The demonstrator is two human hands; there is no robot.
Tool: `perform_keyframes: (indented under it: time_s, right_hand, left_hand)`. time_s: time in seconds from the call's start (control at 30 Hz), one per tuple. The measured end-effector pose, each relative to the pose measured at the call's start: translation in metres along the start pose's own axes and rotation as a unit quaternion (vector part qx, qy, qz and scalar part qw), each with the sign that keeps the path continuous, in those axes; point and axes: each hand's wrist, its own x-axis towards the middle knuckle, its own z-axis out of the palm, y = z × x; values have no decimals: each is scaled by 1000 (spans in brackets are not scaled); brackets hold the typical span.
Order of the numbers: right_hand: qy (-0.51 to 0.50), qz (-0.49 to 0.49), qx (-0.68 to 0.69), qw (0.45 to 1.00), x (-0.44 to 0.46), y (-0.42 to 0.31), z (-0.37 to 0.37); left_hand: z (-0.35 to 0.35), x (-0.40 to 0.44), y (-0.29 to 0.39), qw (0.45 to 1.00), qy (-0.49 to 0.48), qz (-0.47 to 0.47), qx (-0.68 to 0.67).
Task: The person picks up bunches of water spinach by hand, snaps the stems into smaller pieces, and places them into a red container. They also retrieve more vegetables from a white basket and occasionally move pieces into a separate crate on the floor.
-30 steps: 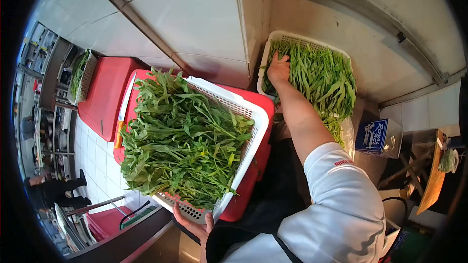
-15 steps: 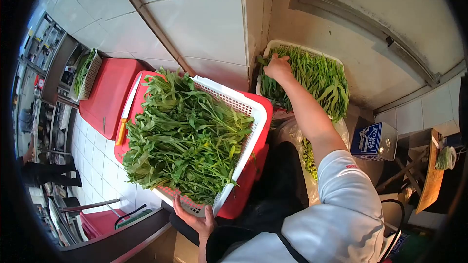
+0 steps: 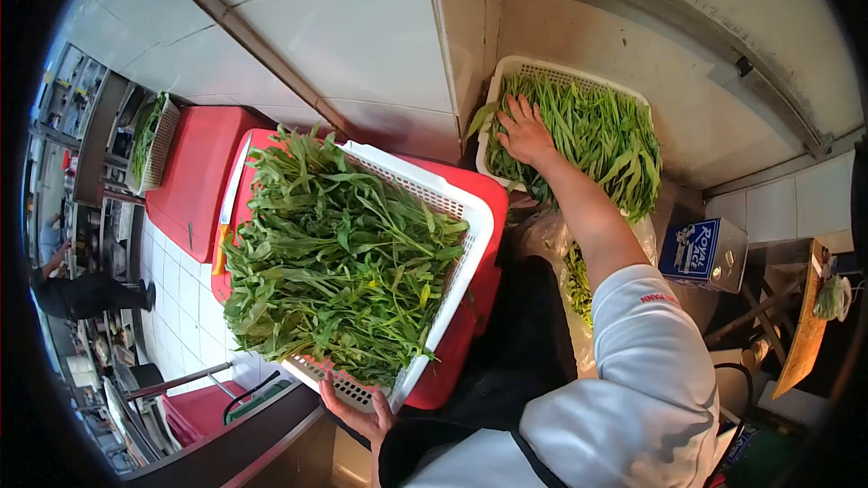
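Note:
A white perforated basket (image 3: 457, 201) heaped with leafy greens (image 3: 348, 258) rests on a red surface in front of me. My left hand (image 3: 360, 411) grips the near corner of this basket, thumb and fingers at its rim. Farther off to the right, a second white basket (image 3: 520, 67) holds long-stemmed greens (image 3: 592, 131). My right hand (image 3: 527, 133) lies on those greens at their left side, fingers spread.
A knife with a yellow handle (image 3: 220, 248) lies left of the front basket. Beneath my right arm is a clear plastic bag (image 3: 579, 343) with greens inside. A blue-and-silver tin (image 3: 703, 253) stands to the right. A person in dark clothes (image 3: 90, 296) is at far left.
My right hand has flattened and spread its fingers on the greens in the far basket, shifting slightly right and down. My left hand stays at the front basket's corner. The view has shifted slightly.

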Motion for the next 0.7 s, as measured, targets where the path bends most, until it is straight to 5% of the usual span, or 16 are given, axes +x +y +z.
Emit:
perform_keyframes:
  time_s: [0.43, 0.7]
  right_hand:
    - [-20, 36, 4, 999, 4, -9, -24]
    - [-203, 76, -26, 976, 39, -34, -72]
  left_hand:
    - [2, -3, 10, 999, 18, -30, -9]
    - [1, 0, 8, 1000, 27, -12, -5]
